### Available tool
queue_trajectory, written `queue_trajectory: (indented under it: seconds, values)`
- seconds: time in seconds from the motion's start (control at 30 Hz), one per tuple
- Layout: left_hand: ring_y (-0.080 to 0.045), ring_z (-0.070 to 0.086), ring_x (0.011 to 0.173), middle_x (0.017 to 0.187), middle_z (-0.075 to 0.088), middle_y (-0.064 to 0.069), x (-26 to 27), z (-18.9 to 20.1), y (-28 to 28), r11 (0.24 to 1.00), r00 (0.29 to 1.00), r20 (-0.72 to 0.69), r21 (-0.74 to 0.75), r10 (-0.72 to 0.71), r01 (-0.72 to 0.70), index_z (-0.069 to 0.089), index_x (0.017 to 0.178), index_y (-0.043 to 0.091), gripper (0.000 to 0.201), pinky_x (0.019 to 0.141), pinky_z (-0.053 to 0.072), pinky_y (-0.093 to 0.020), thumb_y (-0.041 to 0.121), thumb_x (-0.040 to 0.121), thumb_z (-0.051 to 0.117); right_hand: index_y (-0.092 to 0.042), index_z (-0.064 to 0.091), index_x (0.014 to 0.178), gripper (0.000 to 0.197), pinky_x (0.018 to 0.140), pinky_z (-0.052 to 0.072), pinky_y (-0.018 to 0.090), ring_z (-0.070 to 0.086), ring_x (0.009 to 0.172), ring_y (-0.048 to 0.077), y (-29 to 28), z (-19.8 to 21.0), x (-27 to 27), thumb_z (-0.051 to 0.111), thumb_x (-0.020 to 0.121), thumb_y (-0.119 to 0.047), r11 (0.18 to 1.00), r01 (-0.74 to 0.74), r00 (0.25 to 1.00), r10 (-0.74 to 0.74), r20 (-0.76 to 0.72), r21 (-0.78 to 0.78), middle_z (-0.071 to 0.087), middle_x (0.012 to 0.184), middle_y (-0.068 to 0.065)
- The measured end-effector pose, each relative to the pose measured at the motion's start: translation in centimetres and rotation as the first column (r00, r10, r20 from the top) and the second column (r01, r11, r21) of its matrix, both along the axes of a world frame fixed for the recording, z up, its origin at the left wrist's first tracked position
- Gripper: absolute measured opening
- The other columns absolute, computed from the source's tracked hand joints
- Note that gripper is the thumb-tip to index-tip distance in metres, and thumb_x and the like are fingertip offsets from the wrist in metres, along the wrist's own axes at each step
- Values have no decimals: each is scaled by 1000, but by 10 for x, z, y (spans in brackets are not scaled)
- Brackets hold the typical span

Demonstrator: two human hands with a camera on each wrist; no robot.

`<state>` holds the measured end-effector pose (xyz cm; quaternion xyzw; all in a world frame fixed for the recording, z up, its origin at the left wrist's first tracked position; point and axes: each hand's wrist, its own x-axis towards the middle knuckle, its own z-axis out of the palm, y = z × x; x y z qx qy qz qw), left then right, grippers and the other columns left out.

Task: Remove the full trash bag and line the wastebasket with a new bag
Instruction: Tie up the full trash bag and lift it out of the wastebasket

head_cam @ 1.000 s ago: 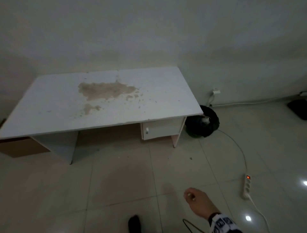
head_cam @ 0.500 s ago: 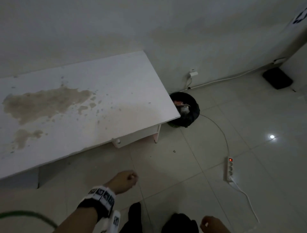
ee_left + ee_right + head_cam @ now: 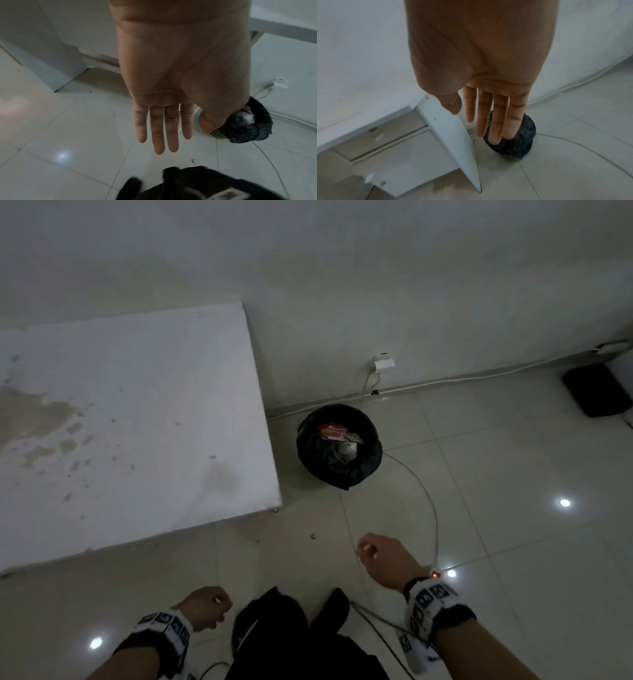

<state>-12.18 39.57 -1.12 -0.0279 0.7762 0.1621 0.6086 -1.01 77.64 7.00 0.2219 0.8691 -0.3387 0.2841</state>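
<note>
the left hand (image 3: 164,108) is seen with its fingers straight and side by side, nothing held in it. the right hand (image 3: 488,102) is likewise extended, fingers loosely apart, nothing held. both are kept in the air, well apart from the wastebasket (image 3: 218,134), whose green perforated wall is glimpsed low down. it is covered by a crinkled black trash bag (image 3: 342,470), folded over the rim, with red-and-white wrappers (image 3: 334,430) seen inside. it is stood on the tiled floor (image 3: 479,491), just beside the white desk (image 3: 137,422), near the wall.
</note>
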Motion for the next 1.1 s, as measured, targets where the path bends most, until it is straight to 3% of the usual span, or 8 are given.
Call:
queue_trajectory:
  seconds: [0.23,0.43,0.57,0.7,0.8,0.93,1.03,1.1]
  values:
    - [-12,60,66,90,67,-7,-21,-20,144,994,995,72,80,66,-72,60,94,14,14,50,45,-16,26,98,52,-13,65,99,23,77,49,28,62,88,18,114,-43,-58,49,98,-30,999,-4,995,9,96,-50,68,96,1]
    - [-21,68,90,95,70,-2,-97,-48,316,947,987,-18,287,157,-145,66,97,20,24,83,54,-30,39,90,53,-27,63,85,16,74,44,21,62,85,14,207,-112,-58,53,94,-36,998,17,926,7,377,-61,65,88,-4]
    - [-13,67,80,93,71,0,-159,-55,408,875,928,-31,346,371,-338,65,95,23,14,64,50,-18,31,96,53,-29,62,72,21,81,53,33,65,81,23,263,-150,-91,54,91,-31,993,86,914,-45,403,-83,68,85,-2]
    - [-13,67,87,103,71,-2,-199,-98,449,834,876,-59,341,479,-434,63,108,20,20,68,46,-20,34,100,51,-28,66,73,17,80,56,42,66,77,24,313,-203,-157,58,87,-27,971,187,925,-123,360,-148,74,84,6]
    - [-18,66,84,100,71,-6,-209,-154,452,753,759,-130,311,638,-580,64,102,19,17,68,48,-24,30,100,52,-21,69,80,16,64,54,38,66,67,25,341,-254,-218,60,89,-30,941,292,929,-236,285,-172,74,78,8]
    - [-26,64,88,96,66,-10,-198,-239,439,556,474,-318,259,821,-790,60,116,10,21,73,49,-32,19,99,52,-19,65,84,25,63,55,40,61,64,28,357,-324,-279,56,91,-41,868,454,887,-417,198,-203,71,79,13]
    - [-35,59,113,110,60,-10,-195,-295,429,517,344,-481,291,806,-805,48,134,11,36,95,48,-42,21,99,50,-25,58,94,36,80,57,45,65,83,32,355,-411,-290,45,88,-58,811,534,845,-501,187,-240,70,94,15]
    - [-36,47,132,141,49,-14,-195,-323,429,435,251,-467,343,848,-832,34,148,13,49,108,41,-45,29,103,43,-25,56,110,56,93,52,51,64,100,34,342,-456,-294,34,85,-69,766,569,823,-534,195,-300,67,114,15]
